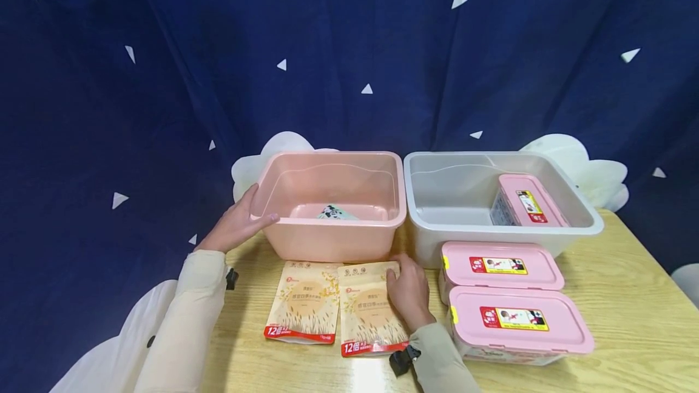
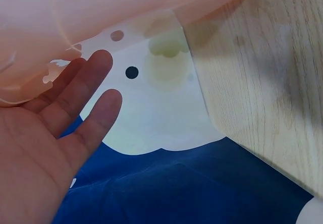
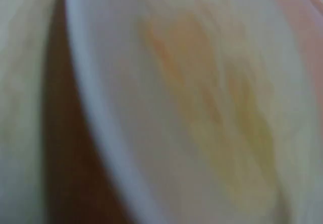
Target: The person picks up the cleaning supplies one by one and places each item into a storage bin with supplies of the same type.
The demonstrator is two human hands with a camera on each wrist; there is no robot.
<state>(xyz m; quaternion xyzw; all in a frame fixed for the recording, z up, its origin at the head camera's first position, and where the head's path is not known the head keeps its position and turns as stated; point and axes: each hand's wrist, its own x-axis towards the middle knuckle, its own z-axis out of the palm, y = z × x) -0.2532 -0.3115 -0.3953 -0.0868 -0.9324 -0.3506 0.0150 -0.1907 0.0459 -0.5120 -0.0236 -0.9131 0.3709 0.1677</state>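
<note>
My left hand [image 1: 235, 226] rests against the left side of a pink plastic basin [image 1: 333, 241], thumb at the front rim. Seen from the left wrist, the fingers [image 2: 83, 90] are fairly straight beside the basin wall. My right hand [image 1: 409, 293] pinches the upper right edge of a beige stand-up pouch [image 1: 371, 314] with a red bottom band; its thumb lies on the front. A matching pouch [image 1: 304, 302] lies flat just left of it. Inside the basin is a pale green item [image 1: 335, 213] with dark spots, partly hidden. The right wrist view is badly blurred.
A light grey basin [image 1: 508, 235] stands to the right of the pink one, with a pink-lidded box [image 1: 530, 202] inside. Two more boxes, one behind [image 1: 502, 264] and one in front [image 1: 519, 320], sit before it on the wooden table [image 1: 628, 296]. A dark blue curtain [image 1: 349, 29] hangs behind.
</note>
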